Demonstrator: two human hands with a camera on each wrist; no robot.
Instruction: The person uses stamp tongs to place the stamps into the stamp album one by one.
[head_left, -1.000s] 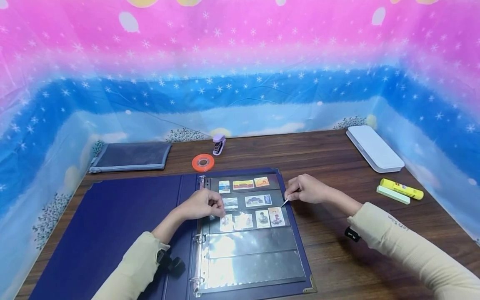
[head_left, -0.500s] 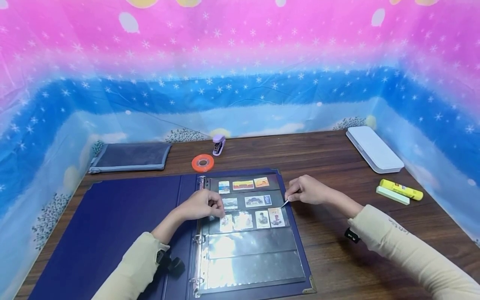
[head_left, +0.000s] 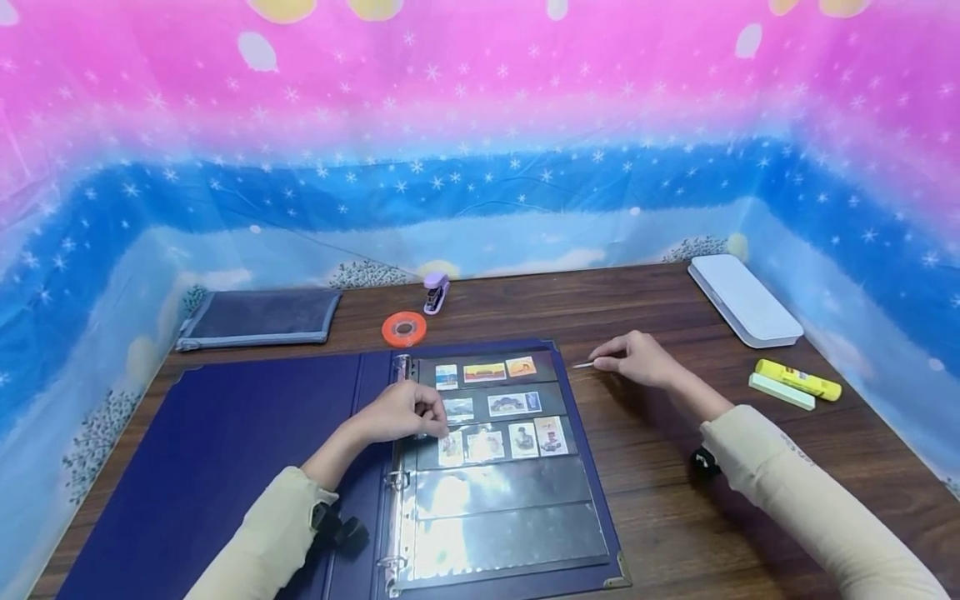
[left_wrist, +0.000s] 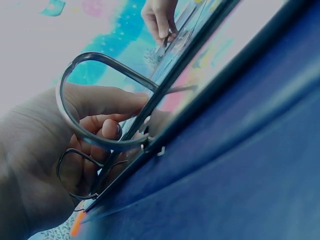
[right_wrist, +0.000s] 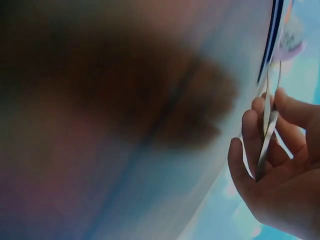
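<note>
A navy ring binder lies spread on the table, with a black stamp page of clear strips on its rings. Several stamps fill the upper three rows; the lower strips show only glare. My left hand rests at the page's ring side, fingers loosely bent and fingertips at the leftmost stamp of the third row. In the left wrist view its thumb lies against the page beside the metal rings. Just right of the binder, my right hand holds metal tweezers, their tips apart with nothing between them.
Behind the binder lie a mesh zip pouch, an orange tape roll and a lilac stapler. Right of the right hand are a white case, a yellow glue stick and a pale green bar.
My right hand has lifted the tweezers away from the rightmost third-row stamp and moved up and right, off the binder. The left hand has stayed at the page.
</note>
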